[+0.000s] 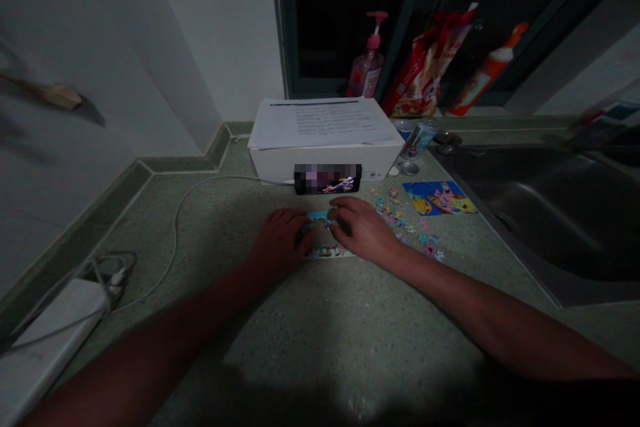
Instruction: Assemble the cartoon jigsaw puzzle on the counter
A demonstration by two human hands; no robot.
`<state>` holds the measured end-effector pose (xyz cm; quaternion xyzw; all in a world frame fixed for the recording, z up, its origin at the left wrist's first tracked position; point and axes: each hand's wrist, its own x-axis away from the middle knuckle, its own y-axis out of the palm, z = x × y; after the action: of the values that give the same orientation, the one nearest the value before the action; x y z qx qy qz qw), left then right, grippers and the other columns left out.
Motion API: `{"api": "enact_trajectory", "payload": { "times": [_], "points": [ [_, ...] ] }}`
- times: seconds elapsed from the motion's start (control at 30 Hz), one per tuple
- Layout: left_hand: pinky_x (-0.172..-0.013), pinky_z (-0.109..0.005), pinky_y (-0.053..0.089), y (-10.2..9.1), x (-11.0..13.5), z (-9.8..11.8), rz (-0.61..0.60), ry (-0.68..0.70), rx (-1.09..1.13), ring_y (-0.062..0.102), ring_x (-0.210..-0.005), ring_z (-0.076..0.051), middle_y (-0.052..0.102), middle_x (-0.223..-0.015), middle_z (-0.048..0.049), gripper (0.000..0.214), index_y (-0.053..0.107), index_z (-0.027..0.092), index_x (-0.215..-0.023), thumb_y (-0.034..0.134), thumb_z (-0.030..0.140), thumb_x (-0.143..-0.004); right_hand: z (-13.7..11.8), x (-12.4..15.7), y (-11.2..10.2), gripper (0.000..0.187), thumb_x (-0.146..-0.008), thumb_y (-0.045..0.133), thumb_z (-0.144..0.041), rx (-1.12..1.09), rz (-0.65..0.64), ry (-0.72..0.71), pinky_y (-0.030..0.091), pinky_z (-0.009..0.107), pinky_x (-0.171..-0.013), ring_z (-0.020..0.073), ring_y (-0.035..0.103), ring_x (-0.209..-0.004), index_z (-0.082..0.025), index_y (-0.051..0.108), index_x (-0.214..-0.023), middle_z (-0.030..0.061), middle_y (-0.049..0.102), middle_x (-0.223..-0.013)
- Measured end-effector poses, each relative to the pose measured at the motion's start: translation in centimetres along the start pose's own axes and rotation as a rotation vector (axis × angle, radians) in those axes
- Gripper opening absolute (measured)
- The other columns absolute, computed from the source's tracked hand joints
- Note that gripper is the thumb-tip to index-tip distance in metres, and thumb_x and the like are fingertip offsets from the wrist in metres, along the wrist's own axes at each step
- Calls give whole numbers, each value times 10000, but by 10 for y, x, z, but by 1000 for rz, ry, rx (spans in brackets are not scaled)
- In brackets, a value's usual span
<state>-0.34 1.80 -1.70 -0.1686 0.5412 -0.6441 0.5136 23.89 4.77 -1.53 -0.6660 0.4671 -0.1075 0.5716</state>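
Both my hands rest on a partly built jigsaw puzzle (327, 251) on the speckled green counter (280, 333). My left hand (278, 240) lies palm down on its left part, fingers curled onto the pieces. My right hand (362, 227) covers its right part, fingers bent and pressing at the upper edge near a light-blue piece (319, 215). Loose puzzle pieces (400, 219) are scattered just right of my right hand. A cartoon reference picture (439, 198) lies farther right. The light is dim and my fingertips are hard to make out.
A phone (327, 179) leans against a white box (325, 140) topped with printed paper. Its white cable (176, 227) runs left to a charger block (60, 320). A can (419, 139), pump bottle (367, 67), red bag (425, 70) and orange bottle (487, 70) stand behind. Steel sink (545, 207) at right.
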Motion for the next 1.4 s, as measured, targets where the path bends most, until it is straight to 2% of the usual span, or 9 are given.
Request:
{"api": "enact_trajectory", "payload": {
  "times": [0.3, 0.67, 1.13, 1.3, 1.4],
  "points": [
    [-1078, -543, 511, 0, 0, 0, -1, 1, -2, 668, -1156, -301, 742, -1224, -108, 200, 713, 203, -1155, 643, 292, -990, -4, 1, -4, 191, -982, 638, -244, 28, 1, -48, 527, 549, -1066, 332, 639, -1248, -210, 776, -1108, 157, 687, -1331],
    [-1081, -563, 513, 1, 0, 0, 5, 13, -23, 666, -1164, -314, 742, -1232, -128, 211, 721, 183, -1154, 642, 297, -995, -4, 1, -4, 213, -1000, 619, -254, 50, -4, -28, 537, 550, -1062, 331, 644, -1237, -206, 789, -1117, 153, 695, -1316],
    [-1091, -552, 505, 1, 0, 0, -5, 2, -15, 664, -1164, -303, 741, -1230, -108, 193, 731, 202, -1121, 634, 318, -1001, -4, 4, -5, 230, -967, 615, -191, 42, -9, -46, 520, 574, -1072, 348, 633, -1259, -198, 795, -1110, 164, 692, -1325],
    [-1095, -555, 510, 1, 0, -2, 20, -16, 29, 667, -1170, -300, 746, -1227, -98, 193, 721, 201, -1133, 639, 307, -994, 2, 5, -17, 237, -983, 603, -227, -16, 84, -2, 521, 570, -1083, 325, 637, -1265, -232, 758, -1162, 132, 702, -1322],
    [-1057, -509, 547, 0, -1, -6, 73, -96, 125, 683, -1143, -278, 754, -1188, -87, 192, 717, 208, -1134, 606, 289, -1000, 16, 8, -33, 230, -986, 587, -237, -43, 160, 58, 523, 571, -1078, 318, 655, -1232, -237, 744, -1154, 123, 720, -1276]
  ]
}}
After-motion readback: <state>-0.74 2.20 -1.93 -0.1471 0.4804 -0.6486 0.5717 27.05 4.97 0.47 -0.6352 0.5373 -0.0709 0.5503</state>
